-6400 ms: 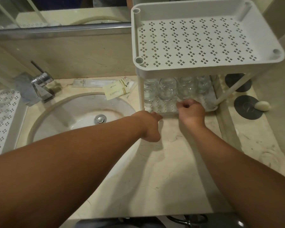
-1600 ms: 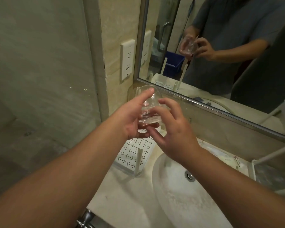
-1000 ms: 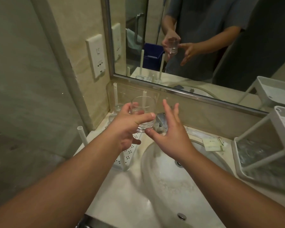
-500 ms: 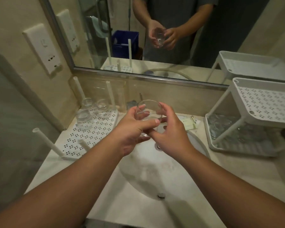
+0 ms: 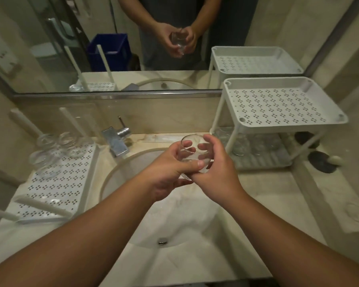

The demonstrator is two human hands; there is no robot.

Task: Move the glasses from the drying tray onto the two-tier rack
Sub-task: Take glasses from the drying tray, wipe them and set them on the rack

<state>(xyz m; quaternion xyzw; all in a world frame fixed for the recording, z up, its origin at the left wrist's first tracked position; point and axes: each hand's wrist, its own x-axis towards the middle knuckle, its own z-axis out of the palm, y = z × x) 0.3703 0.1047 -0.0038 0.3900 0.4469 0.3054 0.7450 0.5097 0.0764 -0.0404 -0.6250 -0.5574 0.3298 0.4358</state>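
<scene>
Bathroom counter (image 5: 265,195), sink (image 5: 174,220) centre. Both forearms extended; left hand (image 5: 168,172) and right hand (image 5: 214,168) cupped together round one clear glass (image 5: 190,151), upright above the basin, between drying tray (image 5: 58,187) and two-tier rack (image 5: 282,108).

Beige marble tabletop (image 5: 261,195) with round sink (image 5: 174,220), chrome faucet (image 5: 117,139), wide mirror (image 5: 133,38) above, dim warm light.
</scene>
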